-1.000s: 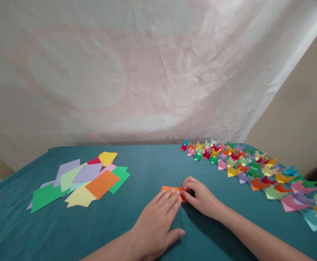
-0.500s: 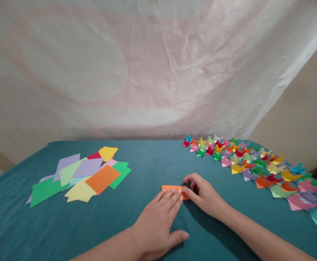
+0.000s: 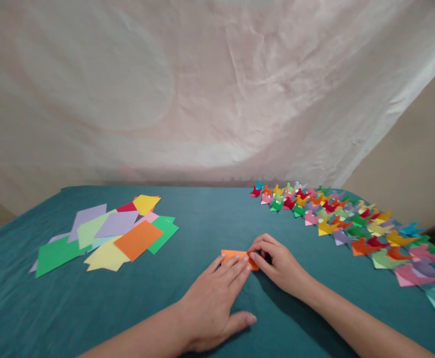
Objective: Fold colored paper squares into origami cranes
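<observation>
A folded orange paper (image 3: 233, 255) lies on the teal tablecloth (image 3: 202, 223) in front of me. My left hand (image 3: 213, 303) rests flat on the cloth, fingers stretched out, its fingertips pressing the near edge of the orange paper. My right hand (image 3: 279, 263) is curled at the paper's right end, fingers and thumb pinching that end against the table. Part of the paper is hidden under my fingers.
A loose pile of flat coloured paper sheets (image 3: 107, 233) lies at the left. Rows of several small folded paper figures (image 3: 351, 228) run along the right side to the near right edge. A white wrinkled sheet (image 3: 187, 89) hangs behind the table.
Both hands stay on the orange paper. My right hand's fingers have shifted slightly along its right end, and the view has tilted a little.
</observation>
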A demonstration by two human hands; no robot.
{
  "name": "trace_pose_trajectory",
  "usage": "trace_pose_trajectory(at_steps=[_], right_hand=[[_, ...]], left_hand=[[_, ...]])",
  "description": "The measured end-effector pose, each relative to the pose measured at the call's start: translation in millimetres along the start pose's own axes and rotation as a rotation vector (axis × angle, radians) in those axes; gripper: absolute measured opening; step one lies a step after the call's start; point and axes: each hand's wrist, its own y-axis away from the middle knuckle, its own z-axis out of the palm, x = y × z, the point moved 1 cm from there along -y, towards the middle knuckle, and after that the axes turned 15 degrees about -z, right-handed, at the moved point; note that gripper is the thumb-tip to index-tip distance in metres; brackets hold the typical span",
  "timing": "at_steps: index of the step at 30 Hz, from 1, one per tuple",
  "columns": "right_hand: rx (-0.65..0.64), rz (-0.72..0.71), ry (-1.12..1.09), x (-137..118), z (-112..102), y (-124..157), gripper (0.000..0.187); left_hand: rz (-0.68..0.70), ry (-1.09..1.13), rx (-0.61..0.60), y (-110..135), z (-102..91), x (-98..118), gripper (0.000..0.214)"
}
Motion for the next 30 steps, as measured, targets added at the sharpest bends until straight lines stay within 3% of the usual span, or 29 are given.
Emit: trace_pose_trajectory(at_steps=[16,30], right_hand=[[0.052,-0.017,-0.042,0.4,-2.1,-0.3,0.021],[0.032,-0.024,-0.005,2.4,-0.9,1.2,0.013]], left_hand=[[0.059,-0.015,0.020,-1.8,0.1,-4.7,0.071],[0.091,-0.009,0.036,-3.3,1.0,-9.4,0.071]])
